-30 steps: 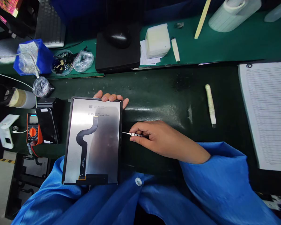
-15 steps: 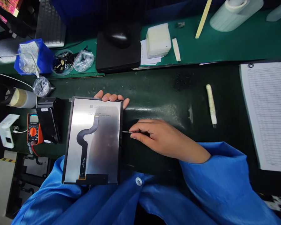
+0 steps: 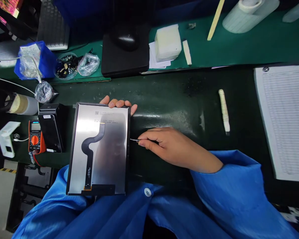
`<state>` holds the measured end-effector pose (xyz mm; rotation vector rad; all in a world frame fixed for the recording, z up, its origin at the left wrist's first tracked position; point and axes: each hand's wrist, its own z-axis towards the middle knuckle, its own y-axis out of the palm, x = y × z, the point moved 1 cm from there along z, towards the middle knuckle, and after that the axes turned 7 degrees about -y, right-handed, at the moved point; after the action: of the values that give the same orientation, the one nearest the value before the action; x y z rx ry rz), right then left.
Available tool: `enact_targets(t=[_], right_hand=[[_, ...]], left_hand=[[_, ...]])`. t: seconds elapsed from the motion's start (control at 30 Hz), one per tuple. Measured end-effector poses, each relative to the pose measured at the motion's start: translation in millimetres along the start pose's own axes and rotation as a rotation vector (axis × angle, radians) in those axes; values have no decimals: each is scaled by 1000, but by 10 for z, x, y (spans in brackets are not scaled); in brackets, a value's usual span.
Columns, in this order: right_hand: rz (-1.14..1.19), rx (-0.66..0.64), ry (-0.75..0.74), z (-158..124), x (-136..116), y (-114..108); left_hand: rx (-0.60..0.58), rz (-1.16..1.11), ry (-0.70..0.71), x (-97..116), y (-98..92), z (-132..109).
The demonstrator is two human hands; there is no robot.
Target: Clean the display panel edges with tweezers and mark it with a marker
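My left hand (image 3: 119, 103) holds a tablet display panel (image 3: 112, 149) from beneath, its fingertips curled over the far edge; the palm and wrist are hidden behind the panel. The panel's silvery back faces up, with a black, curved flex cable (image 3: 89, 166) running down to a black strip near its lower edge. To the right, my right hand (image 3: 164, 144) is closed in a pinch round slim metal tweezers (image 3: 134, 139). Their tip meets the panel's right edge; the rest is mostly covered by my fingers.
Left of the panel are a black phone (image 3: 50, 132) on a dark box and an orange multimeter (image 3: 35, 137). A wrapped cream stick (image 3: 224, 111) and a lined paper pad (image 3: 284, 122) lie to the right. A white block (image 3: 168, 43) and a black mouse (image 3: 127, 39) are on the back ledge.
Almost nothing differs. The view has shifted very slightly, while both hands, the panel and the tweezers keep nearly the same positions.
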<state>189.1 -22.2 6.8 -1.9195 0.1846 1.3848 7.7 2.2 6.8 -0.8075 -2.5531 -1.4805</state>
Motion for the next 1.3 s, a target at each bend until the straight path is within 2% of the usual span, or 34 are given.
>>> enact_targets(t=[0.13,0.33,0.53,0.73,0.9,1.13,1.3], right_hand=[[73,15,89,2,5,9],[-30,18,-39,10,3,3],[62,15,86,-3,-2,-2],[-32,24,-30,-1,8,-4],[64,2,88,1,5,-4],[-34,34,-23,-6,16,-8],[56,12,90,-4,15,-7]], left_hand=[[38,36,16,-3,23,-11],[-4,37,23,6,-18,4],[22,54,29,13,-7,0],[9,26,8,14,-6,1],[20,26,21,13,-12,-10],[-6,-10,2,19,-13,6],[-7,44,36,12,-27,2]])
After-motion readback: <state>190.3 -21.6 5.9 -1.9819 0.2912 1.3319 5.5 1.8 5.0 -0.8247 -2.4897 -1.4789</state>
